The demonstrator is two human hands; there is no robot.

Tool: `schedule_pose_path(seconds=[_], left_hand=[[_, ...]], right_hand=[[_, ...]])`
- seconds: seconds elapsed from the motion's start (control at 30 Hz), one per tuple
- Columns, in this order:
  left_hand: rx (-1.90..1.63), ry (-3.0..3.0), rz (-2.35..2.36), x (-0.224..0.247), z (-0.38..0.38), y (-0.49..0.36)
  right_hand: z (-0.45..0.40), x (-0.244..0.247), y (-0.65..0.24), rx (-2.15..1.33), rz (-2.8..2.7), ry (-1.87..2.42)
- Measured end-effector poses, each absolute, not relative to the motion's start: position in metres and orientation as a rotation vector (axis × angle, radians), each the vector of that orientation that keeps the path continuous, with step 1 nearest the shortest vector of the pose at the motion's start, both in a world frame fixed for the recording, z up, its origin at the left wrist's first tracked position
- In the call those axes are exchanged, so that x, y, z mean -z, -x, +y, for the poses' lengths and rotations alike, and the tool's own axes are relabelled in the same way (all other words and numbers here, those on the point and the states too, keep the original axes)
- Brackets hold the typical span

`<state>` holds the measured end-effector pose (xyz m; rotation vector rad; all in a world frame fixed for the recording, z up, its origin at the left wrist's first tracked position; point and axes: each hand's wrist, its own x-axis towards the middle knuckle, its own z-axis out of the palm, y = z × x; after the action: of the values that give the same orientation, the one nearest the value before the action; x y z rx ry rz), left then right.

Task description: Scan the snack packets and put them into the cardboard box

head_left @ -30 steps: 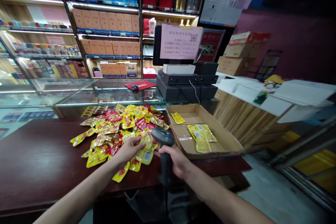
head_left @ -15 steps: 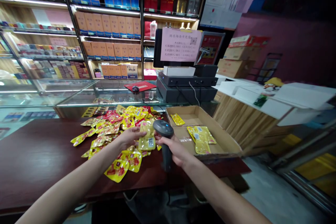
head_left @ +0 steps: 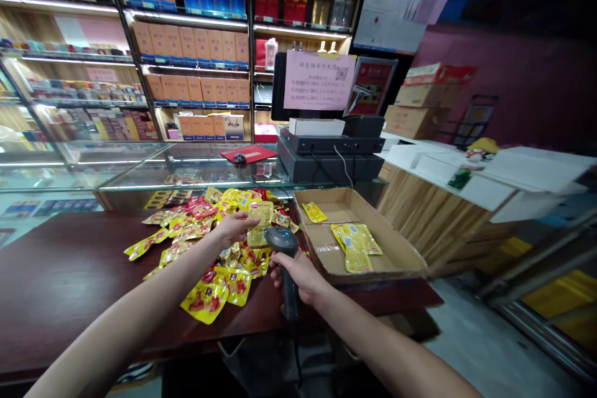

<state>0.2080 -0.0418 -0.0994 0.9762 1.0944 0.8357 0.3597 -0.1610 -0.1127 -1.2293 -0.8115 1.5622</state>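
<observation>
My left hand [head_left: 236, 227] pinches the edge of a yellow-gold packet [head_left: 260, 214], held upright over a pile of snack packets [head_left: 200, 224]. Just right of it, my right hand [head_left: 296, 273] is wrapped round the handle of a dark barcode scanner [head_left: 288, 289], whose head is close to the packet's lower edge and hides part of it. Yellow and red packets lie heaped on the dark red table [head_left: 69, 273] in front of and beside my left hand.
An open cardboard tray [head_left: 396, 255] with a few yellow packets [head_left: 357, 245] stands right of my right hand. Behind the pile are a glass counter [head_left: 186, 165], a red mat with a mouse [head_left: 239, 158] and a monitor [head_left: 314, 84]. The scanner's cable hangs below the table edge.
The scanner and my right hand have moved slightly left and down. The packet in my left hand has risen a little, and the scanner head now overlaps its lower edge.
</observation>
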Motion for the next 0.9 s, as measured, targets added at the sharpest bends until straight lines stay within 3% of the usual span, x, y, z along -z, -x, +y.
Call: schedule_pose_path(seconds=[0.9], left_hand=[[-0.844, -1.061, 1.138, 0.1088, -0.0352, -0.2054]], right_hand=[[-0.161, 0.1164, -0.3594, -1.547, -0.883, 1.272]])
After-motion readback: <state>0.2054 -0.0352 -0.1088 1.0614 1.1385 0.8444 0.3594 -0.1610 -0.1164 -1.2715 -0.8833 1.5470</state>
